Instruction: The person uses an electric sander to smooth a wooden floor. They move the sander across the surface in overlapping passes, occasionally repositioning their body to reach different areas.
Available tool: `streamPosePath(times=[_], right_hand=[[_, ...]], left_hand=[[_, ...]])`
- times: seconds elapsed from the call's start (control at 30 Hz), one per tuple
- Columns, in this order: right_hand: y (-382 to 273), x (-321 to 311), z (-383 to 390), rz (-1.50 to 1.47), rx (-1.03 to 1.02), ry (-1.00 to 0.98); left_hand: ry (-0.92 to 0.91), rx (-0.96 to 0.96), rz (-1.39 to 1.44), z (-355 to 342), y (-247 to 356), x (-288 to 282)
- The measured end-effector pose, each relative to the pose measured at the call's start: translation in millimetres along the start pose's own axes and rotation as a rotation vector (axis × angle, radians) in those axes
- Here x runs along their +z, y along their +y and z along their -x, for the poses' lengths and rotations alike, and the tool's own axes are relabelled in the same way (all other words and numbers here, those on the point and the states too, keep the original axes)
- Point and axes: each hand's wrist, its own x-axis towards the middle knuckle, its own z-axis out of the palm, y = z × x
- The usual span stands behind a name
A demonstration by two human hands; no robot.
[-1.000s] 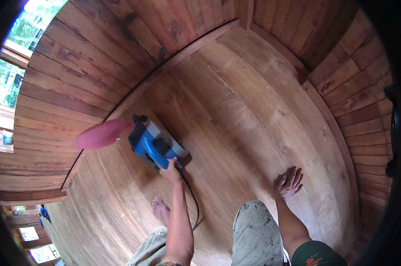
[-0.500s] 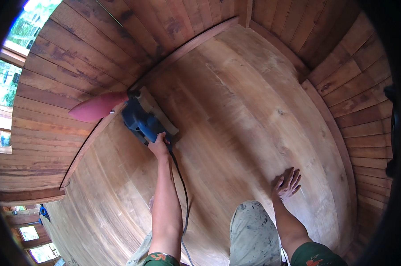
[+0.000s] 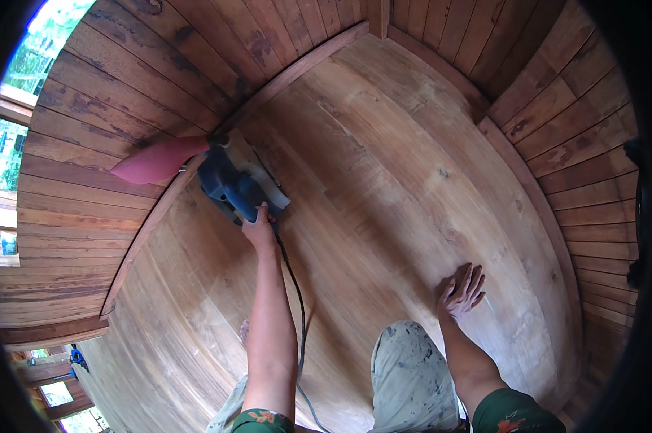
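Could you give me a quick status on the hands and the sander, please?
Left hand grips blue sander at the wall base. Right hand flat on floor. Cord trails beside left arm.

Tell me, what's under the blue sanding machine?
The blue sander sits on the wooden floor, beside the wall, held by the left hand. The patch of floor right beneath it is covered.

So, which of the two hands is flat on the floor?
The right hand: its fingers spread open on the bare floor, holding nothing. The left hand grips the blue sander.
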Motion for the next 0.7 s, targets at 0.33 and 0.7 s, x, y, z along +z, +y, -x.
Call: streamPosePath(times=[0.33, 0.7], right_hand=[[-0.8, 0.0, -1.6, -0.010, 0.002, 0.000], [3.4, 10.5, -2.3, 0.003, 0.000, 0.015]], left_hand=[[-0.023, 0.022, 0.001, 15.1, -3.3, -6.1], [0.070, -0.020, 0.001, 16.9, -10.6, -19.3]])
